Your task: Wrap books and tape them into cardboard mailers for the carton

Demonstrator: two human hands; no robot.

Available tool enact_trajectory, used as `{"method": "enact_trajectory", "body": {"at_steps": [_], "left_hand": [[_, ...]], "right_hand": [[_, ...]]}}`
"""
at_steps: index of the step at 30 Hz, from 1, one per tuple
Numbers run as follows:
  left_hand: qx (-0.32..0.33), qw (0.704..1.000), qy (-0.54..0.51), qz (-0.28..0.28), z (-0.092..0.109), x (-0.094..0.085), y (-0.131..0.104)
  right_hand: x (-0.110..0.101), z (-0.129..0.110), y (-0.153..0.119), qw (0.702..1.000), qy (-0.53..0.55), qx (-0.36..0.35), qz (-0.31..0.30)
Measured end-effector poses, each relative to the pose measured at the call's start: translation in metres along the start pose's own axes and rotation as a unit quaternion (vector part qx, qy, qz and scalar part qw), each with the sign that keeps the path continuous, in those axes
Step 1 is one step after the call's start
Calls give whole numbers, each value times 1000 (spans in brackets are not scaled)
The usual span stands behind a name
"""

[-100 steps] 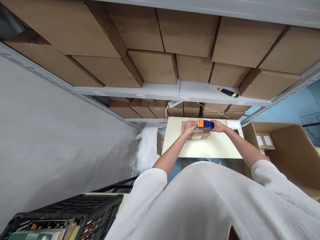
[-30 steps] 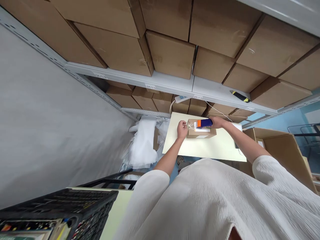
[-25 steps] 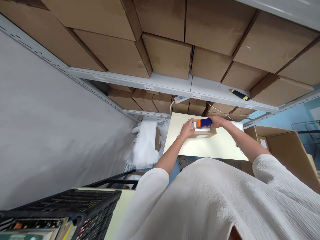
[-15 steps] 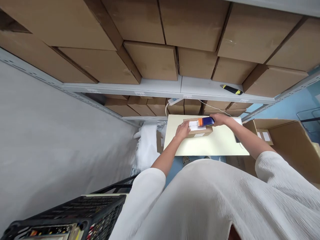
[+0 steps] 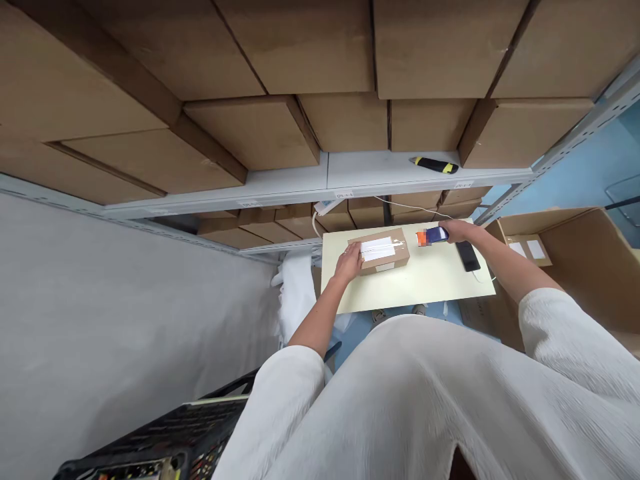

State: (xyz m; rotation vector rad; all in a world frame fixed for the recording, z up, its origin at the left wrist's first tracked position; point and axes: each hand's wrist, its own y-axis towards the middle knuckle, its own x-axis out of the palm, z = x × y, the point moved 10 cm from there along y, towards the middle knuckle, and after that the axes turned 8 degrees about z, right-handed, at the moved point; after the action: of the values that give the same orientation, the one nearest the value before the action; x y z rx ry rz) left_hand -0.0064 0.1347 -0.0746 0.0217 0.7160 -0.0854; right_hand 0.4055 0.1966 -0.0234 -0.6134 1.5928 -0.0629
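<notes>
A small cardboard box (image 5: pixel 404 249) lies on a pale yellow tabletop (image 5: pixel 415 283). On its top is a white label (image 5: pixel 379 249), with shiny clear tape running over it to the right end. My left hand (image 5: pixel 349 261) holds the box at its left end, fingers over the top. In my right hand (image 5: pixel 456 231) is a tape dispenser (image 5: pixel 437 235), dark blue with an orange end. It is apart from the box, to its right. Beside that hand lies a black phone (image 5: pixel 468 256) with a white cable.
Shelves of cardboard boxes (image 5: pixel 430 123) rise behind the table. A black and yellow utility knife (image 5: pixel 435 165) lies on the shelf edge (image 5: pixel 360 167), above a white power strip (image 5: pixel 327 207). A large open carton (image 5: pixel 590 257) stands right, white wrapping (image 5: pixel 297 287) left, a black crate (image 5: pixel 150 440) lower left.
My right hand has moved the tape dispenser off the box top to the right, uncovering the taped label. My left hand stays on the box. The view has shifted.
</notes>
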Motion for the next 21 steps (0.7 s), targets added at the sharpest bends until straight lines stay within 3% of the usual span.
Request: {"method": "enact_trajectory", "body": {"at_steps": [9, 16, 21], "left_hand": [[-13, 1000, 13, -7, -5, 5, -2], [-24, 1000, 11, -13, 0, 7, -3], [-8, 999, 22, -27, 2, 7, -3]], "right_hand": [[38, -29, 28, 999, -2, 27, -34], [29, -62, 36, 999, -40, 2, -11], [31, -73, 33, 996, -58, 53, -35]]}}
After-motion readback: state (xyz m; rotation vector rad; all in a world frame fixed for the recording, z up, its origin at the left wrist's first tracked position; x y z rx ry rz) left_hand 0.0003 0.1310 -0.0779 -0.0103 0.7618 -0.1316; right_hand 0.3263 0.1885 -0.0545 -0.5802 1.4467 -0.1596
